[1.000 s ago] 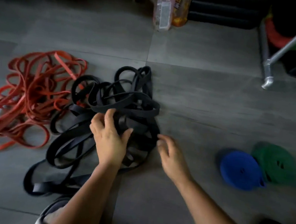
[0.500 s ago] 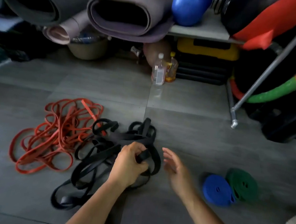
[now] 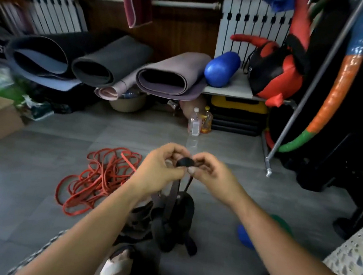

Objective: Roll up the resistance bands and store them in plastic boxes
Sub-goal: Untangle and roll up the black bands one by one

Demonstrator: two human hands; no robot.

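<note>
Since half a second ago: both hands have come up off the floor point(image 3: 26, 200). The left hand point(image 3: 161, 172), then closed on a strand down in the heap, is now raised. The right hand point(image 3: 213, 173), then spread and holding nothing, has joined it. The view has tipped upward, taking in more of the shelf point(image 3: 231, 91).

Grip: hands meet at frame centre. Between them sits a small tight coil, the started end of the black band point(image 3: 184, 162). Left thumb and fingers pinch its left side; right thumb and curled fingers pinch its right side. Which fingers bear the load I cannot tell; the knuckles hide them.

Band: two strands drop from the coil toward 6 o'clock, taut, into the black heap point(image 3: 174, 223) on the floor between the forearms.

Around the hands:
- 9 o'clock: orange bands point(image 3: 96, 180), loose tangle, flat on the floor, apart from the black heap.
- 4 o'clock: blue roll point(image 3: 244, 236), partly hidden under the right forearm; green roll point(image 3: 281, 222) just beyond it, mostly hidden.
- 12 o'clock: two bottles point(image 3: 194, 124) upright on the floor below the shelf edge.
- 3 o'clock: foot of a slanted metal pole point(image 3: 268, 171).
- 11 o'clock, farther back: rolled mats point(image 3: 107, 63), stacked side by side.
- 1 o'clock: blue roller point(image 3: 221, 69) lying on the shelf.
</note>
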